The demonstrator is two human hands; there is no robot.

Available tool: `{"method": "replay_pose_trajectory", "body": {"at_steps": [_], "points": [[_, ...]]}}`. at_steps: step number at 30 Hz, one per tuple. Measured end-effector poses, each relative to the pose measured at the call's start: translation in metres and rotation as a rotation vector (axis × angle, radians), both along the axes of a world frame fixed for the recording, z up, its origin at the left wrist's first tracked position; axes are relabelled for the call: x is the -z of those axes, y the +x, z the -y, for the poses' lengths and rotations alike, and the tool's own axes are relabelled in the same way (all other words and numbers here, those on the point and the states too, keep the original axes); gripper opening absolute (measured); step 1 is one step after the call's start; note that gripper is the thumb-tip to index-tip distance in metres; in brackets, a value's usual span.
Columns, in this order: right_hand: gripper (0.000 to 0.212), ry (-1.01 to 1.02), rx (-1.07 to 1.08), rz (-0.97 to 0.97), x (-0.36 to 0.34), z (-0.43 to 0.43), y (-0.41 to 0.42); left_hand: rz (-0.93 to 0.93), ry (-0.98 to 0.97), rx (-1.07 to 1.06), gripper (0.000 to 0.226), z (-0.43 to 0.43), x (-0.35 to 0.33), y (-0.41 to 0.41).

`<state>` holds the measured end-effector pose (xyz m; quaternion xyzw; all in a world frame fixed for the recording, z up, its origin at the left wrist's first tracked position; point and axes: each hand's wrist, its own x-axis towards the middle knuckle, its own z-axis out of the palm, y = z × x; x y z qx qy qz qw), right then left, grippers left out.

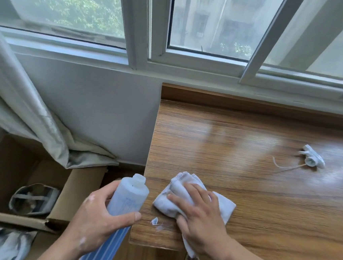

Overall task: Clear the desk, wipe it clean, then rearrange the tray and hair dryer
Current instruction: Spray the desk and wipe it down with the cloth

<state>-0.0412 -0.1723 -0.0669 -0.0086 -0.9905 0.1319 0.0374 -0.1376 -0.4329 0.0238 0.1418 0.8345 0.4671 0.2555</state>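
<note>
Cloth (184,179) bunched on desk (244,190) near front-left corner, under right hand (202,217): fingers spread, pressing flat on it. White smear (155,221) on wood just left of that hand. Left hand (96,220) wraps fingers and thumb round uncapped bottle (128,194), tilted, at desk's left edge. Spray nozzle (312,157) lies well apart, far right. Cardboard box (73,194) on floor, left.
</note>
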Motion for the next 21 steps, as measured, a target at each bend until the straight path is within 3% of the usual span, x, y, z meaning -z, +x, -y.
{"method": "replay_pose_trajectory", "body": {"at_steps": [11,15,21], "points": [[0.047,0.03,0.151,0.13,-0.009,-0.041,-0.205,-0.029,-0.1,-0.056,0.062,-0.013,0.025,-0.001],[0.046,0.054,0.112,0.102,-0.009,-0.038,-0.194,-0.064,-0.112,-0.046,0.059,-0.017,0.027,-0.001],[0.048,-0.006,-0.057,0.02,-0.006,-0.021,-0.086,-0.067,-0.093,-0.015,0.062,-0.013,0.021,-0.002]]}}
